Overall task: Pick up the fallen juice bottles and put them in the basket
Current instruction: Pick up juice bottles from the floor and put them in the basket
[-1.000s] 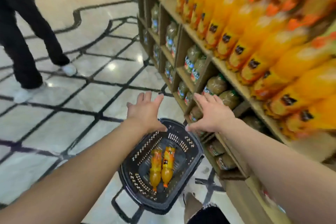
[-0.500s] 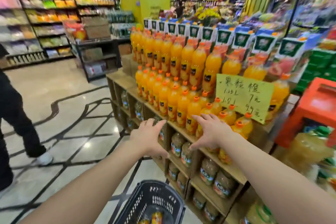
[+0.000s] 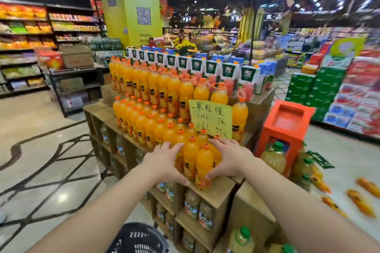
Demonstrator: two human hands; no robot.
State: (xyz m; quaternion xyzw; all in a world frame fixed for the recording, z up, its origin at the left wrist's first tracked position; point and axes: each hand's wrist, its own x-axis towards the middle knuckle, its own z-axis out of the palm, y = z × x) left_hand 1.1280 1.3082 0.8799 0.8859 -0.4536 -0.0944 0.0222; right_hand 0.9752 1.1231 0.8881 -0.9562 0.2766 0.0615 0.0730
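Observation:
Several fallen orange juice bottles [image 3: 361, 203] lie on the floor at the far right, beyond my right arm. The black basket [image 3: 139, 233] stands on the floor at the bottom edge, between my arms; its inside is out of view. My left hand [image 3: 164, 160] and my right hand [image 3: 228, 158] rest with spread fingers on either side of the upright juice bottles [image 3: 203, 162] at the front corner of the display. The right thumb touches the front bottle. Neither hand has a bottle lifted.
The bottles stand on a stepped wooden crate display [image 3: 213, 197] with jars below and a yellow price sign [image 3: 209, 119]. A red stand [image 3: 285, 125] with oil jugs [image 3: 273, 156] is to its right. Stacked boxes [image 3: 329, 88] line the far right, shelves [image 3: 24, 47] the left.
My view has risen from the basket and floor to the display. Both hands have moved forward and now touch the front bottles. The basket has slid to the bottom edge.

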